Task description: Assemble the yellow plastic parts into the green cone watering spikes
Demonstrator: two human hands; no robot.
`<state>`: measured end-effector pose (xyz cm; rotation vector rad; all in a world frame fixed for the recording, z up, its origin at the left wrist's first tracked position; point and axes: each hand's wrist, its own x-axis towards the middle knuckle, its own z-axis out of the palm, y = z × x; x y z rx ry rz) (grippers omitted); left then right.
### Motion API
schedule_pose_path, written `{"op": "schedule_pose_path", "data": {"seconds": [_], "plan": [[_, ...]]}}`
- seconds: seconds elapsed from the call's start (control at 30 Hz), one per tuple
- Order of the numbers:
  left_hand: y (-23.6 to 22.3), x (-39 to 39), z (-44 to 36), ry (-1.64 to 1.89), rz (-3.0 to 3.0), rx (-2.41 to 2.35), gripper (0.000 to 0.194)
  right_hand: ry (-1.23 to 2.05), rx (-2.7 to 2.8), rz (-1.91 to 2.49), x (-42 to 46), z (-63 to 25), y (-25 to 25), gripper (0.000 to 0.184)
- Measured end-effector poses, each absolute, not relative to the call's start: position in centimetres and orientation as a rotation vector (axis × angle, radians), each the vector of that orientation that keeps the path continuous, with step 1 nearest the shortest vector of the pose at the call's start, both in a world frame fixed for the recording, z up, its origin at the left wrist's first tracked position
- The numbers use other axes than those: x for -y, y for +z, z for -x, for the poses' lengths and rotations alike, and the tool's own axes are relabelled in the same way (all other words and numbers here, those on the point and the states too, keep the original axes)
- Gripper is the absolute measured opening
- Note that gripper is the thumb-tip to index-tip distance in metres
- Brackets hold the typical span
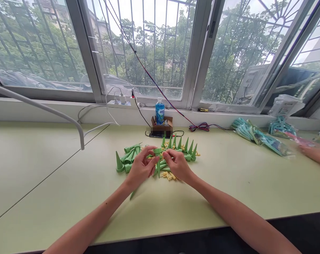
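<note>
My left hand (142, 164) grips a green plastic spike (158, 168), its ribbed collar up and its point down. Close beside the collar, my right hand (177, 164) has thumb and forefinger pinched together; whatever lies between them is too small or hidden to name. Around both hands, more green spikes (119, 164) lie in a loose pile, partly covered by my fingers. Behind my right hand, several spikes (186, 144) stand point up in a slanting row with small yellow pieces beside them. Small yellow plastic pieces (170, 176) also lie just below my hands.
A blue liquid bottle (160, 112) stands in a small cardboard box (168, 127) by the window. Coiled cable (199, 127) lies right of it. Bagged teal items (258, 135) sit at right, where another person's hand (315, 153) reaches in. A white tube (70, 111) overhangs the left.
</note>
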<state>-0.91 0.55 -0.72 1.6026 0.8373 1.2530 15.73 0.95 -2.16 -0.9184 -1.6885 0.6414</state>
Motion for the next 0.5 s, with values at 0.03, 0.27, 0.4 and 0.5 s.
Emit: {"op": "schedule_pose_path", "data": {"seconds": [0.03, 0.27, 0.4, 0.5], "plan": [[-0.8, -0.6, 0.9, 1.265, -1.62, -0.84, 0.033, 0.727, 1.654, 0.907, -0.9, -15.6, -2.2, 0.04], [-1.1, -0.6, 0.9, 1.285, -1.718, -0.873, 0.029, 1.399, 1.313, 0.707, -0.8, -14.9, -2.1, 0.047], [-0.5, -0.4, 0.8, 1.298, -1.647, -0.866, 0.031, 1.473, 1.213, 0.66, -0.7, -14.7, -2.0, 0.047], [-0.1, -0.4, 0.8, 1.288, -1.593, -0.847, 0.034, 1.483, 1.219, 0.652, -0.5, -14.7, -1.8, 0.048]]}}
